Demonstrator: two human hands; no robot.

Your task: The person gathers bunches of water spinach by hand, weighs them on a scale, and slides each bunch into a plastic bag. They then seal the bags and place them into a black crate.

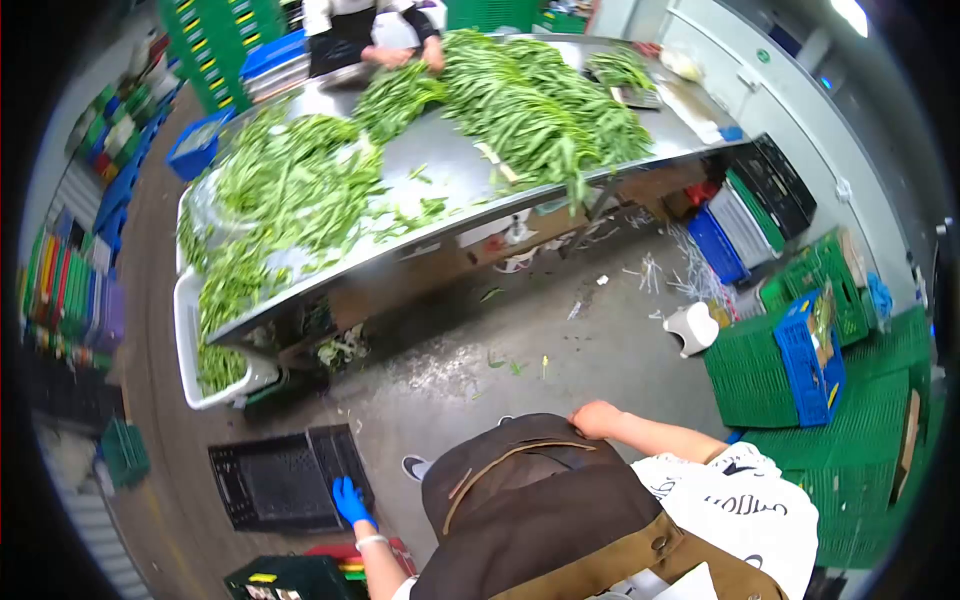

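Note:
My left hand (351, 502), in a blue glove, hangs low at my side with its fingers stretched out. In this view it overlaps the right end of a black plastic crate (282, 482) on the floor. My bare right hand (595, 420) is curled at the edge of my brown apron (560, 490); what its fingers hold, if anything, is hidden. Ahead of me a steel table (420, 165) carries long bundles of leafy greens (525, 100) and a loose heap of leaves (300, 175).
Across the table a person's hands (400, 57) touch some greens. A white tub (190, 345) with leaves stands at the table's left end. To the right are green crates (745, 370), a blue crate (810, 360) and a white stool (690, 328). Scraps litter the floor (560, 340).

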